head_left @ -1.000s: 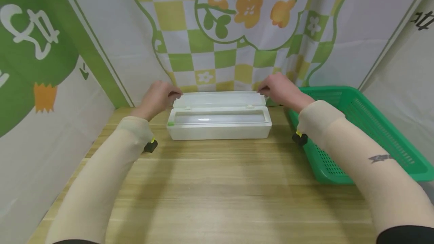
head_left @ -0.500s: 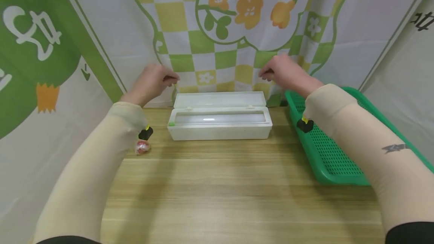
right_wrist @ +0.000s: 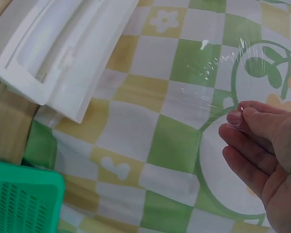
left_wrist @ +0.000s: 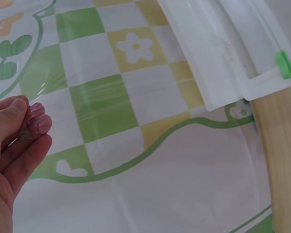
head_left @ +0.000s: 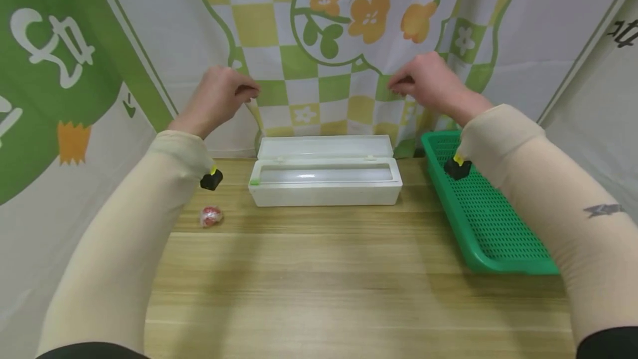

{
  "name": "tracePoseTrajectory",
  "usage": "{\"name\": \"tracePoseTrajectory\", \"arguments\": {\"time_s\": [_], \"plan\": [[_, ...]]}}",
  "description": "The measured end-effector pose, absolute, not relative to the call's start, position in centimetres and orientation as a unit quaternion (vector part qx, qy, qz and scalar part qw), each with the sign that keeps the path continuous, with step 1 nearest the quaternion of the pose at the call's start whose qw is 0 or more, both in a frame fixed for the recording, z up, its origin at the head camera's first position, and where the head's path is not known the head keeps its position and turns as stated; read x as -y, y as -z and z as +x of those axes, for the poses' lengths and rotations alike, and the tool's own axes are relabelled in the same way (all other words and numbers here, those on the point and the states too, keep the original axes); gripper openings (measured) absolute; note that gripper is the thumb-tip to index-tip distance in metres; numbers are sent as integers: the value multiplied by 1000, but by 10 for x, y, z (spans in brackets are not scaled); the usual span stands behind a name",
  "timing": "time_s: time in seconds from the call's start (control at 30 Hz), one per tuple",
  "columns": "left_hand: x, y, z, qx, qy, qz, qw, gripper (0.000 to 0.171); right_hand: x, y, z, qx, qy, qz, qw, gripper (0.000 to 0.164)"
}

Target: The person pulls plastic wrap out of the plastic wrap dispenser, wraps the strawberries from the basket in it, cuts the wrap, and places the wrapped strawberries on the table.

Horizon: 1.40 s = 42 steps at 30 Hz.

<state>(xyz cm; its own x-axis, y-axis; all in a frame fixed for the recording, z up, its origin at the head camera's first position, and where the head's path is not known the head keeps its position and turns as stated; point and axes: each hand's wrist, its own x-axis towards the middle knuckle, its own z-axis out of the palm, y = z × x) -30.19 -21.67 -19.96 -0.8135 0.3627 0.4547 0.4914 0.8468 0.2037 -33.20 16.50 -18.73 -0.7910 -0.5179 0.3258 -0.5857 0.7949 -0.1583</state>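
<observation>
A white cling film dispenser (head_left: pixel 325 195) stands at the back of the table with its lid (head_left: pixel 325 147) raised. Its film roll (head_left: pixel 326 174) shows through the opening. Above and behind the box, my left hand (head_left: pixel 219 96) pinches one edge of a clear sheet of cling film (left_wrist: pixel 56 85) between thumb and fingertips. The opposite end of that edge is pinched by my right hand (head_left: pixel 431 85). Fine creases fan out from the fingertips in both wrist views. The film is almost invisible in the head view, so its lower course toward the box is hard to see.
A green plastic basket (head_left: pixel 471 237) is at the right, partly under my right forearm. On the wooden table (head_left: pixel 319 281), a small red item in clear wrapping (head_left: pixel 211 216) lies left of the dispenser. A patterned cloth (head_left: pixel 339 87) hangs close behind.
Both hands have risen from the dispenser's lid edge to well above it, drawing the film up. The small red wrapped item has come into view from behind my left arm.
</observation>
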Motion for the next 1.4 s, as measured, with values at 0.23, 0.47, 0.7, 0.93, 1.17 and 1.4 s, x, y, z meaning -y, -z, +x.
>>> {"name": "tracePoseTrajectory", "arguments": {"time_s": [0.23,0.47,0.7,0.93,1.17,1.4], "plan": [[215,180,-296,942,160,-210,208,23,-162,169,-329,940,-127,278,153,22],[212,163,-293,939,163,-198,230,25,-161,155,-326,942,-134,259,168,25],[207,143,-286,934,159,-185,261,27,-163,139,-325,936,-141,248,206,27],[201,130,-280,924,155,-181,299,26,-166,127,-322,930,-159,232,235,26],[198,121,-275,923,154,-163,312,27,-169,117,-319,933,-153,215,245,29],[201,118,-266,916,153,-172,328,27,-172,114,-309,930,-156,213,254,32]]}}
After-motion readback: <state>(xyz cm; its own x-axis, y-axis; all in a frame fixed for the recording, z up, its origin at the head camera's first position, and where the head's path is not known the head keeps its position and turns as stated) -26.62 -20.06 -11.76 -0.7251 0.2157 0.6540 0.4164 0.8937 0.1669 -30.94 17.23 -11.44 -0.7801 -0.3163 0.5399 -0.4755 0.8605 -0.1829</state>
